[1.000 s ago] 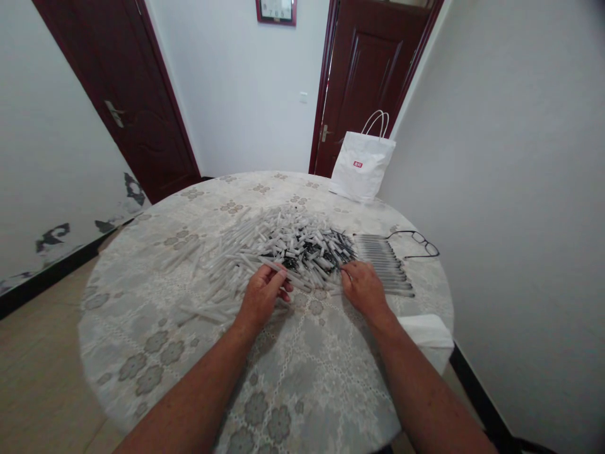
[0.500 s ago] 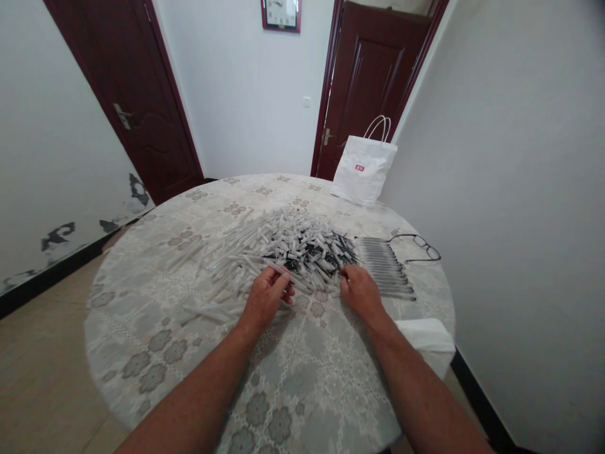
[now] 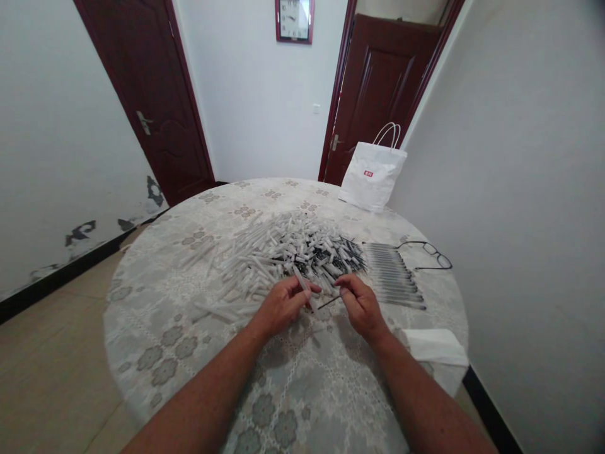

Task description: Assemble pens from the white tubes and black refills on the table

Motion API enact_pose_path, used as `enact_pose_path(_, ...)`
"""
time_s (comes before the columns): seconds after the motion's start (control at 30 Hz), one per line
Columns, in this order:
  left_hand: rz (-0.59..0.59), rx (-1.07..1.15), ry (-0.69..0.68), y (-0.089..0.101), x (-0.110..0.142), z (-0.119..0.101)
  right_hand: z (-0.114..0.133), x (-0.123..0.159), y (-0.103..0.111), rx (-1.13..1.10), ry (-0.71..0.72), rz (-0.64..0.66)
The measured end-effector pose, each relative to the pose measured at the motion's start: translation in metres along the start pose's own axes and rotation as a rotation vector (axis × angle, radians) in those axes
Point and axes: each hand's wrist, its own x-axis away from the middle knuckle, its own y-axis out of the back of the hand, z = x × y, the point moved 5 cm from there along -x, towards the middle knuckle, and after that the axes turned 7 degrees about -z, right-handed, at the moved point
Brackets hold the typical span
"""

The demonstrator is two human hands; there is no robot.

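Observation:
My left hand [image 3: 285, 306] is closed on a clear, whitish pen barrel [image 3: 299, 276], which slants across its fingertips in front of the pile. In the fingers of my right hand [image 3: 363, 308] is a thin black pen refill [image 3: 329, 302], its free end close to the barrel's lower end. Just beyond both hands lies a heap of loose whitish barrels [image 3: 246, 265], short white pieces like pen caps [image 3: 302, 227] and thin black refills [image 3: 352, 251]. Right of the heap, pens with dark cores [image 3: 394, 277] lie side by side in a row.
The round table [image 3: 198, 391] wears a flower-patterned cloth. Black-framed glasses [image 3: 443, 260] lie past the row of pens. A white folded sheet [image 3: 437, 347] rests at the right edge, near my right forearm. A white paper bag [image 3: 373, 176] stands at the back right.
My left hand has moved right and tilted the barrel more steeply. My right hand has drawn back from the heap's edge, and a black refill now shows in its fingers. The view has shifted slightly.

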Motion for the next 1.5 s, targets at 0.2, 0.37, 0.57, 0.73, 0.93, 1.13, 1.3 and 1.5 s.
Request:
enact_pose_path(0.2, 0.298, 0.058, 0.119, -0.023, 0.011, 0.000, 0.001, 0.006, -0.025, -0.156, -0.041, 0.147)
enact_pose_path(0.37, 0.332, 0.201, 0.156, -0.030, 0.012, 0.011, 0.003, 0.008, -0.031, -0.249, -0.067, 0.140)
enact_pose_path(0.57, -0.089, 0.564, 0.078, -0.004, -0.003, 0.008, -0.001, 0.011, -0.030, -0.284, -0.119, 0.135)
enact_pose_path(0.73, -0.227, 0.623, 0.021, 0.008, -0.007, 0.006, 0.001, 0.011, -0.034, -0.194, -0.114, 0.156)
enact_pose_path(0.93, -0.209, 0.644, 0.048, 0.003, -0.005, 0.005, 0.003, 0.005, -0.026, -0.089, -0.118, -0.010)
enact_pose_path(1.13, -0.356, 0.721, 0.048, 0.016, -0.008, 0.004, -0.011, 0.001, -0.004, -0.187, -0.238, -0.196)
enact_pose_path(1.3, -0.439, 0.766, 0.053, 0.024, -0.009, 0.003, -0.008, 0.000, 0.004, -0.255, -0.178, -0.129)
enact_pose_path(1.5, -0.448, 0.773, 0.023, 0.024, -0.010, 0.002, -0.007, 0.004, -0.001, -0.247, -0.110, 0.003)
